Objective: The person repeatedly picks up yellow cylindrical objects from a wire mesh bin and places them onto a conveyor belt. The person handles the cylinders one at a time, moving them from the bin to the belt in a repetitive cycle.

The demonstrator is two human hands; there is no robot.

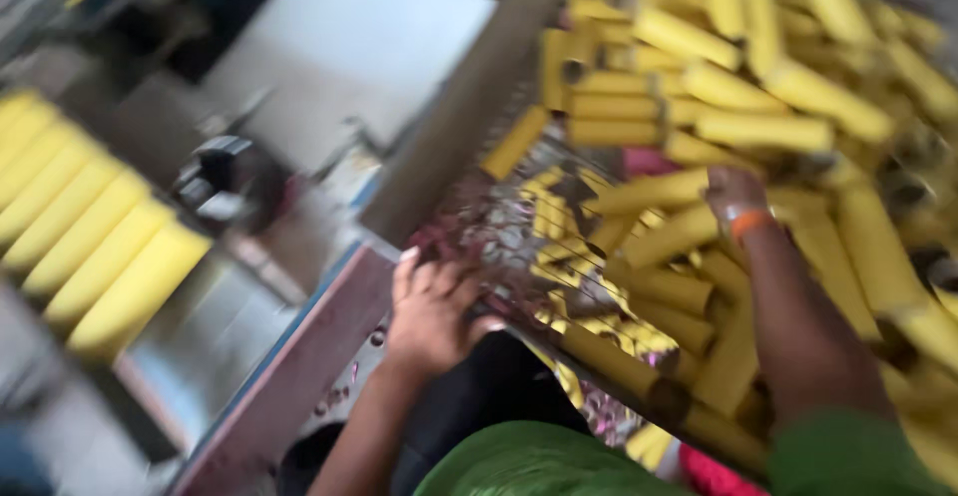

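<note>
Pretty blurry shot, but here's what's visible. The person's right hand [733,192] is buried in a big heap of yellow tubes [768,127] that fills the whole right side of the view. The hand is reaching forward into the heap with an orange band [750,222] on the wrist. The fingers are hidden among the tubes, so I can't tell if they're clamped on one or just pushing into the heap.

The left hand [431,311] is down at the near edge of the bin [449,137] that holds the heap. It lies palm down with the fingers together and curled a bit, resting on the glittery printed sheet [499,232] that lines the bin's floor. It's not holding any tube; the nearest ones lie just right of it.

The tubes are all the same kind, plain yellow cardboard-looking cylinders, lying every which way, some showing their dark hollow ends.

Over on the left edge of the view there's a second batch, a neat row of yellow tubes [90,232] lying side by side on a metal machine bed [349,37]. That row is well apart from both hands. Between the row and the bin sits a dark round machine part [225,172]. A reddish-brown ledge with a blue edge [299,366] runs diagonally below the left hand. Green sleeves [529,461] show at the bottom.
</note>
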